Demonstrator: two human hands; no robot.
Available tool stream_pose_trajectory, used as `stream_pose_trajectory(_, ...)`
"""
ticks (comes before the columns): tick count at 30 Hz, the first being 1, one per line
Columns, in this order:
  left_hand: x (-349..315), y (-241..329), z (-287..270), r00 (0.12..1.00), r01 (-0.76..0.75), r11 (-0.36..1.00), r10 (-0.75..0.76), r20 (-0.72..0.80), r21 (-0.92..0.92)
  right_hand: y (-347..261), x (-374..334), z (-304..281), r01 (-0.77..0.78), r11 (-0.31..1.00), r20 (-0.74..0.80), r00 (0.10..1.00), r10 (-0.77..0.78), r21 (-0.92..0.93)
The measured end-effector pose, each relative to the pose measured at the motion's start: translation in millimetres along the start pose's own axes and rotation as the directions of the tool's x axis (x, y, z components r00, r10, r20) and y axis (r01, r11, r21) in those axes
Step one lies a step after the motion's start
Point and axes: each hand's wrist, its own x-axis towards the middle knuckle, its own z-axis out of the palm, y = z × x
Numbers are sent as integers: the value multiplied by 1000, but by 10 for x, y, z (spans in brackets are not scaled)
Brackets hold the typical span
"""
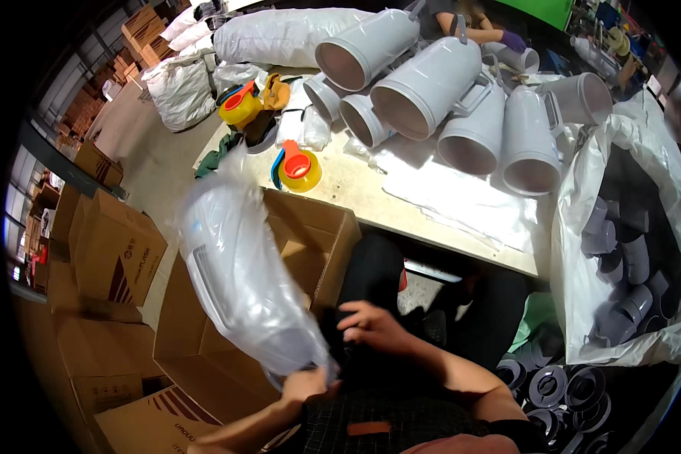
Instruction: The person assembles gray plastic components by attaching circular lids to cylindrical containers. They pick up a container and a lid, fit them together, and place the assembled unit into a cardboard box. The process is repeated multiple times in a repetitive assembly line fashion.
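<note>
Apparently mid-boxing, the left hand (304, 384) clamps its grip on the bagged jug (242, 265) over the open carton (310, 216), right hand (374, 327) empty, fingers apart; lowering likely calls for aligning first.

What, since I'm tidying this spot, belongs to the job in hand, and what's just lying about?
Probably the job:
- bagged jug, in the left hand
- open carton below it
- grey jugs on the table

Seemingly lying about, untouched:
- yellow cups
- left-side cartons
- white sack on the floor
</note>
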Motion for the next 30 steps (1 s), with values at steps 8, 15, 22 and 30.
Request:
stream_pose_trajectory(8,226,-1773,466,510,306,877,-480,-714,-371,-988,869,-1838,-44,551,-488,527,-696,-833)
stream_pose_trajectory(15,147,-2471,2523,908,398,903,-363,-209,160,-1535,1960,-2619,-406,87,-315,537,-782,-910)
stream_pose_trajectory(22,486,-1118,295,651,25,939,-276,-707,-344,-1315,1283,-1769,-325,310,-434,442,-785,-893)
stream_pose_trajectory(30,1342,1144,-1407,737,-647,9,-249,-628,-763,-750,276,-317,78,588,-355,732,-582,-805)
